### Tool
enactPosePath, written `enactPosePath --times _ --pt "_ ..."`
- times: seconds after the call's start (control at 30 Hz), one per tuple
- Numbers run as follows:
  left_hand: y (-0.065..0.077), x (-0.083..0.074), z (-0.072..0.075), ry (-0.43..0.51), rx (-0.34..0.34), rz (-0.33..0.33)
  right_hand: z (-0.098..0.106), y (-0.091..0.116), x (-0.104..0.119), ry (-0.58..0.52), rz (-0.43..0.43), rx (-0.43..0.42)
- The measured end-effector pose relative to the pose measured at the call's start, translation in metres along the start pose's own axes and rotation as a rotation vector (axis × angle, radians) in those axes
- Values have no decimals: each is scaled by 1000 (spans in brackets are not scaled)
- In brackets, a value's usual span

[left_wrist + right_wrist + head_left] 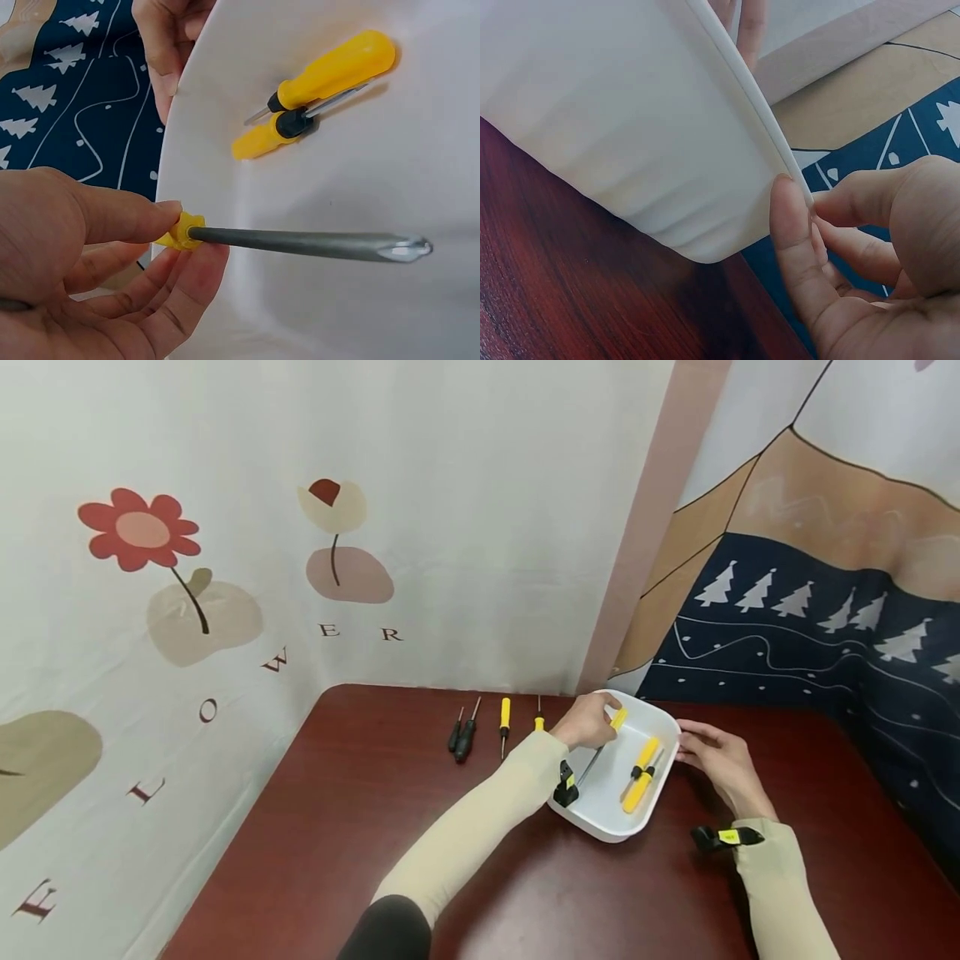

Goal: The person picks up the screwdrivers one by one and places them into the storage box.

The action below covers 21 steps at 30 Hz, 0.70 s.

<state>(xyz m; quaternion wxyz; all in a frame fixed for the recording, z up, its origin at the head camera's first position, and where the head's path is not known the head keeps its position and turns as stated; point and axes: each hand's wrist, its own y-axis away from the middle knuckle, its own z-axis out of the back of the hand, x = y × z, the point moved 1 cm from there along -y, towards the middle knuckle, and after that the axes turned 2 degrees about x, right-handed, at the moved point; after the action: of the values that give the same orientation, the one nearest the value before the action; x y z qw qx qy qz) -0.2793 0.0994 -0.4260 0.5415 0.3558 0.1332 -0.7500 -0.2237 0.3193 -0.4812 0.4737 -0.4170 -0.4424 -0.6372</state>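
Note:
My left hand point(587, 721) pinches a yellow-handled screwdriver point(300, 241) between thumb and fingers, over the white tray point(606, 825). Its long grey shaft ends in a cross-shaped tip and slants down across the inside of the tray. Two other yellow screwdrivers with black collars lie side by side in the tray: one screwdriver point(337, 69) with its shaft beside the second screwdriver point(259, 141), pointing opposite ways. At the tray's right side, my right hand point(723, 764) pinches the rim between thumb and fingers, as the right wrist view shows up close.
On the dark red table point(300, 860), left of the tray, lie a small black screwdriver point(455, 735), a larger black screwdriver point(465, 741) and a yellow screwdriver point(505, 714). Another yellow screwdriver point(539, 723) is partly hidden by my left arm. A printed curtain point(465, 527) hangs behind the table.

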Motion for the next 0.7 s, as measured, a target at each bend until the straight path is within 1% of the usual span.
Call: enactPosePath --times 0.13,0.2,0.3,0.5,0.7 --pt "-2 0 -3 6 14 12 0 -1 0 -3 0 4" --pt "-3 -1 -6 -1 24 8 1 0 -1 0 -2 0" --pt "-5 0 -8 -17 33 5 0 -1 1 7 -9 -4" --pt "-11 -2 -16 -53 49 10 -1 -1 2 7 -26 -9" --pt "-16 -5 -21 -73 67 41 -2 -2 3 10 -27 -16"
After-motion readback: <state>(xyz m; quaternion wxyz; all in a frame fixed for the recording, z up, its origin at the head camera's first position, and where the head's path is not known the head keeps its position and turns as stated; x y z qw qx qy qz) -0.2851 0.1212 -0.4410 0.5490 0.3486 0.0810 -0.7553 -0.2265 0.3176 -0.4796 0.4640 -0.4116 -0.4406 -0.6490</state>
